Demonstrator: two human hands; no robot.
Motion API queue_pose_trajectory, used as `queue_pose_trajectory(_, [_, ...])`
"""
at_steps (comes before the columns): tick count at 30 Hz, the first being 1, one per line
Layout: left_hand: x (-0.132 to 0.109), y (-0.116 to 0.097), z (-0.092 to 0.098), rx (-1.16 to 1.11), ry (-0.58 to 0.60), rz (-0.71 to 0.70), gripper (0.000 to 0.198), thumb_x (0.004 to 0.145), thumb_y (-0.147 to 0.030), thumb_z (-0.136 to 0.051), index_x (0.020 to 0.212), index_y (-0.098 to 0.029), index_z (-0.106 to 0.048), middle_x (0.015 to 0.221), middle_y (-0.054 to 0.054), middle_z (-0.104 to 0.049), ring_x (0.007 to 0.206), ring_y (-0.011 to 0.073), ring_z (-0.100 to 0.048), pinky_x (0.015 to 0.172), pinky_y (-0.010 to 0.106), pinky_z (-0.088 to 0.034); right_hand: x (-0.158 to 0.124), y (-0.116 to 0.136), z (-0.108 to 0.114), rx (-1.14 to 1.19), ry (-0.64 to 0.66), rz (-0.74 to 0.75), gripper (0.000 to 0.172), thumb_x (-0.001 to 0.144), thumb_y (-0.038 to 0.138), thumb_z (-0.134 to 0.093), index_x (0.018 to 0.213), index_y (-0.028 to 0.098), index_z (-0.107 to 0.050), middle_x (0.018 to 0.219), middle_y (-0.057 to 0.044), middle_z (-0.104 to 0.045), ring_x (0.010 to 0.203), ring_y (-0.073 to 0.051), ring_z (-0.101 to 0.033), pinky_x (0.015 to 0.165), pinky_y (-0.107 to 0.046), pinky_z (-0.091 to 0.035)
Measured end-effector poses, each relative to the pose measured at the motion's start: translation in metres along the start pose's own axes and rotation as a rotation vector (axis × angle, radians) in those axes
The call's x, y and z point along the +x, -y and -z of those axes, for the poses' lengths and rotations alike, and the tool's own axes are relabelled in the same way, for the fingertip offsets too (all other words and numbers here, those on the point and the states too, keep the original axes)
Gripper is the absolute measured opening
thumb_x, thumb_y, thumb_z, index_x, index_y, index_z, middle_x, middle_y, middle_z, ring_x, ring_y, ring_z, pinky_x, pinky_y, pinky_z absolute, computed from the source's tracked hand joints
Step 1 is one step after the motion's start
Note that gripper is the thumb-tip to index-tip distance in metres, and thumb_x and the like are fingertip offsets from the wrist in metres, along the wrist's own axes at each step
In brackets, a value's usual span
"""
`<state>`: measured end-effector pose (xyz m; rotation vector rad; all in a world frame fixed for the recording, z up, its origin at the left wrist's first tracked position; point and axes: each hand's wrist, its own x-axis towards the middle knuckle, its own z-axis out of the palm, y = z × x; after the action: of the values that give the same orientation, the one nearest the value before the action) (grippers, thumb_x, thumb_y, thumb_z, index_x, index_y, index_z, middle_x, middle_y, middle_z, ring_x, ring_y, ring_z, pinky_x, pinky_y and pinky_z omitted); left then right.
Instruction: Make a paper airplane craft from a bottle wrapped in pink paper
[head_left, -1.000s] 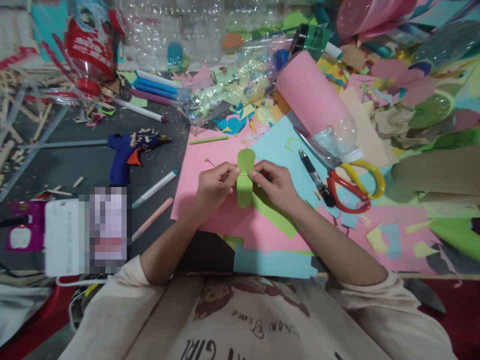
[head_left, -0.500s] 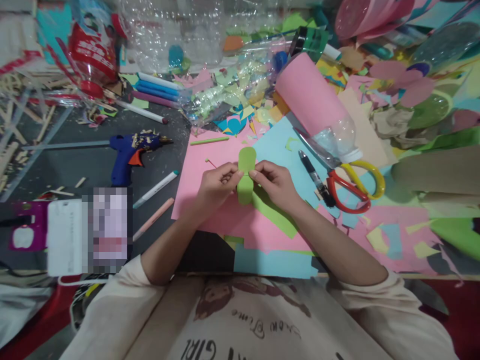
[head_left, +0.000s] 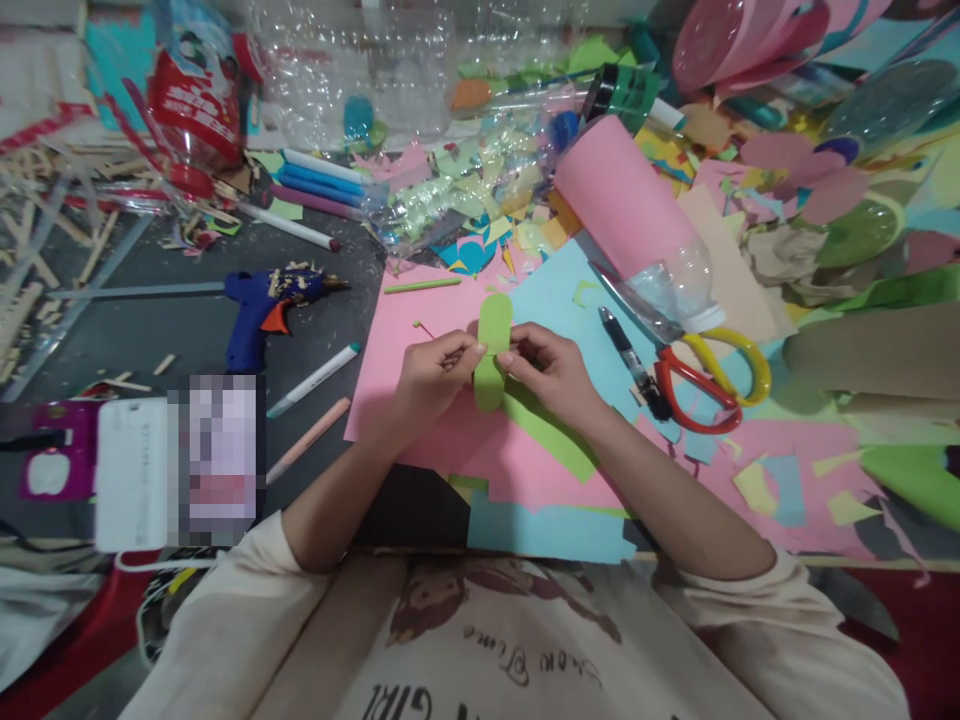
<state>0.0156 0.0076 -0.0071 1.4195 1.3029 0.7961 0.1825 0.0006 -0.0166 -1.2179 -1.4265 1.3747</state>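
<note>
Between my two hands is a small green paper strip (head_left: 494,322) with rounded ends, creased across its middle. My left hand (head_left: 439,370) pinches its left edge at the crease. On the other side my right hand (head_left: 546,365) grips the right edge at the same height, thumb and fingers closed. Below them lie a pink sheet (head_left: 420,420), a light blue sheet (head_left: 555,290) and a larger green paper piece (head_left: 559,440), partly under my right hand. A thin red stick with a green tip (head_left: 422,327) rests just beyond my left hand.
A blue glue gun (head_left: 251,310) and markers (head_left: 315,380) lie to the left. On the right are scissors (head_left: 697,400), a black pen (head_left: 626,345) and a pink-wrapped bottle (head_left: 630,200). Paper scraps (head_left: 780,485) and clear plastic bottles (head_left: 345,70) crowd the right and back.
Both hands stay almost in place, still pinching the green strip at its crease. The strip's angle has shifted very slightly, and the whole view has moved a little.
</note>
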Motion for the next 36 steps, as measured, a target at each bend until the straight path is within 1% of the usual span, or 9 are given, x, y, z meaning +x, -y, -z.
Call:
queue_pose_trajectory(4, [-0.0010,0.0006,0.0010,0.020,0.019,-0.021,0.030,0.082,-0.041,-0.051,0.061,-0.020,-0.050,0.050,-0.006,-0.043,0.047,0.0086,-0.038,0.048,0.022,-0.029,-0.0001,0.0007,0.0000,-0.035,0.008,-0.004,0.034,0.082,0.047,-0.065,0.068,0.021,-0.049,0.061,0.005,-0.044,0.059,-0.011,-0.040,0.058,-0.027,-0.033])
queue_pose_trajectory(6, [-0.0013,0.0003,0.0014,0.006,0.049,-0.015,0.030,0.082,-0.042,-0.053,0.063,-0.020,-0.051,0.052,-0.006,-0.043,0.048,0.0086,-0.038,0.048,0.022,-0.029,-0.0002,0.0001,0.0001,-0.038,0.011,-0.006,0.035,0.083,0.048,-0.064,0.067,0.021,-0.050,0.060,0.005,-0.043,0.058,-0.011,-0.039,0.057,-0.027,-0.032])
queue_pose_trajectory(8, [-0.0012,-0.0001,0.0011,-0.031,0.067,0.003,0.026,0.079,-0.042,-0.056,0.067,-0.020,-0.053,0.055,-0.005,-0.046,0.050,0.0087,-0.040,0.049,0.022,-0.031,-0.0003,-0.0008,0.0002,-0.036,0.015,-0.004,0.034,0.083,0.050,-0.063,0.070,0.020,-0.054,0.061,0.004,-0.045,0.058,-0.011,-0.040,0.057,-0.027,-0.032])
queue_pose_trajectory(11, [-0.0002,-0.0005,-0.0006,-0.070,0.050,0.027,0.021,0.074,-0.038,-0.060,0.068,-0.020,-0.053,0.056,-0.006,-0.047,0.051,0.0083,-0.040,0.049,0.020,-0.032,-0.0003,-0.0013,0.0002,-0.037,0.021,0.002,0.034,0.084,0.051,-0.063,0.072,0.020,-0.056,0.061,0.004,-0.046,0.057,-0.011,-0.040,0.057,-0.027,-0.032])
queue_pose_trajectory(16, [0.0007,-0.0017,-0.0022,-0.063,0.027,0.028,0.020,0.074,-0.036,-0.058,0.064,-0.020,-0.050,0.053,-0.007,-0.040,0.049,0.0079,-0.035,0.048,0.021,-0.029,0.0002,0.0002,0.0005,-0.043,0.022,-0.001,0.032,0.083,0.048,-0.064,0.071,0.019,-0.056,0.061,0.004,-0.047,0.057,-0.011,-0.041,0.055,-0.026,-0.031])
queue_pose_trajectory(20, [0.0008,-0.0035,-0.0014,-0.061,0.026,0.006,0.021,0.074,-0.037,-0.057,0.063,-0.020,-0.050,0.051,-0.007,-0.037,0.048,0.0075,-0.031,0.046,0.021,-0.028,0.0006,0.0012,0.0004,-0.047,0.023,0.010,0.034,0.082,0.050,-0.063,0.071,0.020,-0.056,0.061,0.004,-0.048,0.057,-0.011,-0.042,0.055,-0.026,-0.031])
queue_pose_trajectory(25, [0.0008,-0.0037,-0.0010,-0.035,0.019,0.001,0.024,0.074,-0.038,-0.058,0.062,-0.020,-0.049,0.050,-0.008,-0.037,0.047,0.0075,-0.032,0.046,0.021,-0.028,0.0005,0.0009,-0.0003,-0.049,0.011,0.001,0.037,0.082,0.055,-0.063,0.072,0.021,-0.055,0.061,0.005,-0.045,0.057,-0.011,-0.040,0.055,-0.026,-0.031])
queue_pose_trajectory(30, [0.0002,-0.0036,-0.0012,-0.058,0.017,0.010,0.024,0.076,-0.037,-0.059,0.062,-0.020,-0.050,0.050,-0.007,-0.037,0.045,0.0075,-0.032,0.044,0.021,-0.029,0.0009,-0.0003,0.0001,-0.061,0.021,0.021,0.040,0.084,0.056,-0.061,0.068,0.021,-0.050,0.061,0.004,-0.045,0.057,-0.011,-0.040,0.056,-0.027,-0.032])
queue_pose_trajectory(36, [0.0012,-0.0039,-0.0001,-0.066,0.019,0.007,0.025,0.077,-0.039,-0.057,0.062,-0.020,-0.050,0.050,-0.007,-0.040,0.046,0.0073,-0.035,0.044,0.020,-0.029,0.0009,-0.0004,0.0000,-0.037,0.022,0.016,0.037,0.082,0.055,-0.063,0.071,0.020,-0.055,0.062,0.003,-0.049,0.059,-0.012,-0.043,0.058,-0.027,-0.034])
